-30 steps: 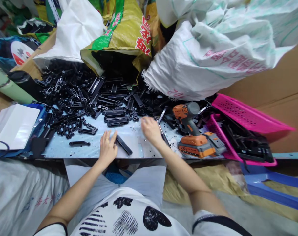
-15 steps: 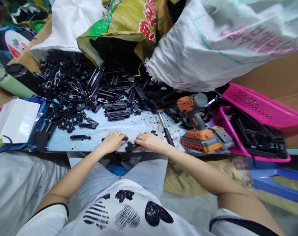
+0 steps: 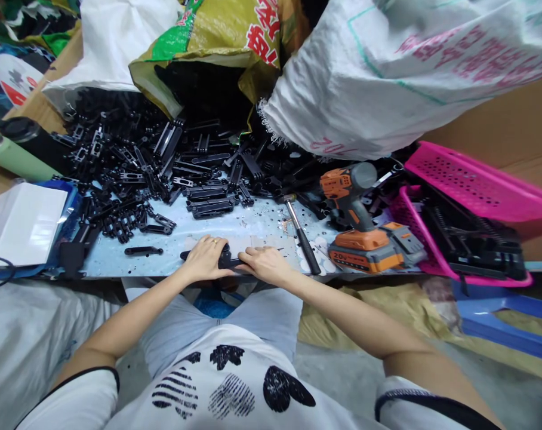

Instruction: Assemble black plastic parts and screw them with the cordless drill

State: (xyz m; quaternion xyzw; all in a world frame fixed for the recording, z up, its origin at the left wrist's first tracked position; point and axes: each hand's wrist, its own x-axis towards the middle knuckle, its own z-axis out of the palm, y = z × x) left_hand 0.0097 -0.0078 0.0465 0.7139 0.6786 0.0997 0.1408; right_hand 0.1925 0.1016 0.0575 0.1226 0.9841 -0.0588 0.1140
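At the front edge of the light-blue worktop (image 3: 248, 224), my left hand (image 3: 206, 258) is closed over a black elongated part (image 3: 185, 255), whose end sticks out past my fingers on the left. My right hand (image 3: 267, 263) grips another black part (image 3: 228, 260), pressed against the one under my left hand. My fingers cover much of both pieces. Left of my hands lies a single black link-shaped piece (image 3: 143, 251). A hammer (image 3: 302, 236) with a black handle rests to the right of my right hand.
Black parts (image 3: 123, 173) are heaped at the back left, below open sacks (image 3: 203, 42). An orange-grey cordless drill (image 3: 358, 221) stands on the right, beside a pink basket (image 3: 414, 233) of black parts. A white box (image 3: 27, 221) and a green bottle (image 3: 18, 158) are at the left.
The black part in my right hand has come up against the piece under my left hand. Both hands are now closer together, and the view has shifted slightly.
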